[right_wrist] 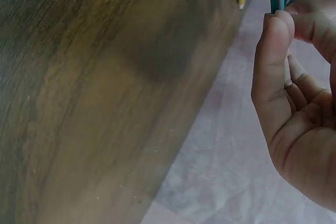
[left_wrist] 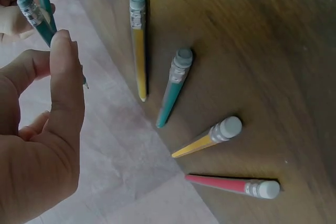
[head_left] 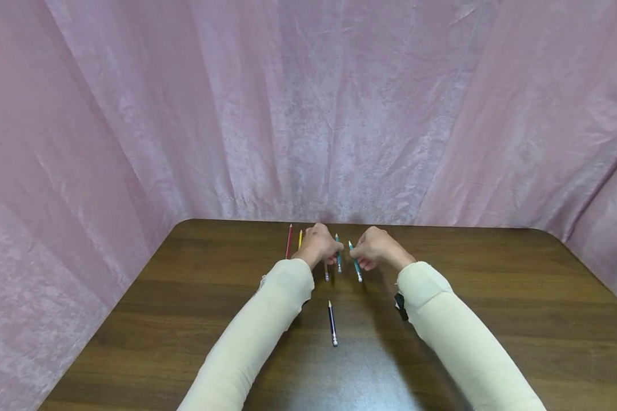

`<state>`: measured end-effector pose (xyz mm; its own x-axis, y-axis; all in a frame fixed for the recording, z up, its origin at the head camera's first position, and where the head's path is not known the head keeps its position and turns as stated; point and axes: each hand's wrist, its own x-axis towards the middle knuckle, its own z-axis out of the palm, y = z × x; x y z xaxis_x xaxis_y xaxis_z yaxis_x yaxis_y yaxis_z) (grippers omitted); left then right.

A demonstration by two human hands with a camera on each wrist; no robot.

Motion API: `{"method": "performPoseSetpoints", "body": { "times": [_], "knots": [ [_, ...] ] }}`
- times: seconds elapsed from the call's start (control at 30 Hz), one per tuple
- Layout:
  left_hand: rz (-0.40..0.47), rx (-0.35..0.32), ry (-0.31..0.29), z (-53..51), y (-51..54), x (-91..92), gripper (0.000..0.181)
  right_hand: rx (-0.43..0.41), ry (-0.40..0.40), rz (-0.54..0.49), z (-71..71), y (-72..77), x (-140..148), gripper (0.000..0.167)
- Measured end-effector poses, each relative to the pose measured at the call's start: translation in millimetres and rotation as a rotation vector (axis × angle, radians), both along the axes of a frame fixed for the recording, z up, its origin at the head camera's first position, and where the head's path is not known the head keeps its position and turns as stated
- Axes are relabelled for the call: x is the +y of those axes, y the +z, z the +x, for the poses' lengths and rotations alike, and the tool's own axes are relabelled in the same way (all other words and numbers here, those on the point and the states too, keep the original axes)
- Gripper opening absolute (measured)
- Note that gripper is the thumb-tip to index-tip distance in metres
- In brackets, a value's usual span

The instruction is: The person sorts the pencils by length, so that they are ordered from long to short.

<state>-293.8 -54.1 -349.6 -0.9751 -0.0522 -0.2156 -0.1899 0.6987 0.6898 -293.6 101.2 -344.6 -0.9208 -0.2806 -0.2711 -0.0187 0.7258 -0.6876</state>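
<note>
My left hand [head_left: 317, 244] pinches a teal pencil [left_wrist: 42, 27] between thumb and finger, its eraser end toward me. Just to the right, my right hand [head_left: 379, 248] pinches a second teal pencil [head_left: 357, 268] with its tip pointing away. The two held pencils are close together, above the table's far part. Beside and beneath the left hand lie a red pencil [left_wrist: 220, 183], an orange-yellow pencil [left_wrist: 202, 142], a green pencil [left_wrist: 172, 94] and a yellow pencil [left_wrist: 139, 56]. In the head view, the left hand hides the green one.
A dark blue pencil [head_left: 332, 324] lies alone nearer to me, between the forearms. The brown wooden table [head_left: 493, 297] ends just beyond the hands, where a pink curtain [head_left: 370, 114] hangs behind its far edge.
</note>
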Motion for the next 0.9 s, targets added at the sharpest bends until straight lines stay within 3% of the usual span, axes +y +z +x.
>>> {"method": "performPoseSetpoints", "body": {
  "times": [0.17,0.3,0.53,0.7,0.9],
  "knots": [
    [-0.038,0.026,0.000,-3.5,-3.2,2.7,0.020,-0.028,-0.033,0.007,-7.6,-6.5,0,0.016],
    [-0.062,0.010,0.000,-5.3,-4.0,4.8,0.024,-0.052,-0.060,0.013,-11.8,-8.4,0,0.015],
    [-0.067,-0.023,0.052,-9.4,-8.8,7.2,0.018,-0.087,-0.092,-0.026,-17.1,-13.4,-9,0.013],
    [-0.078,-0.028,0.040,-9.9,-12.3,12.7,0.012,-0.117,-0.150,-0.015,-20.3,-17.5,-11,0.015],
    [-0.099,-0.020,0.076,-10.7,-13.7,16.8,0.013,-0.120,-0.147,-0.011,-24.9,-20.4,-14,0.017]
  ]
}}
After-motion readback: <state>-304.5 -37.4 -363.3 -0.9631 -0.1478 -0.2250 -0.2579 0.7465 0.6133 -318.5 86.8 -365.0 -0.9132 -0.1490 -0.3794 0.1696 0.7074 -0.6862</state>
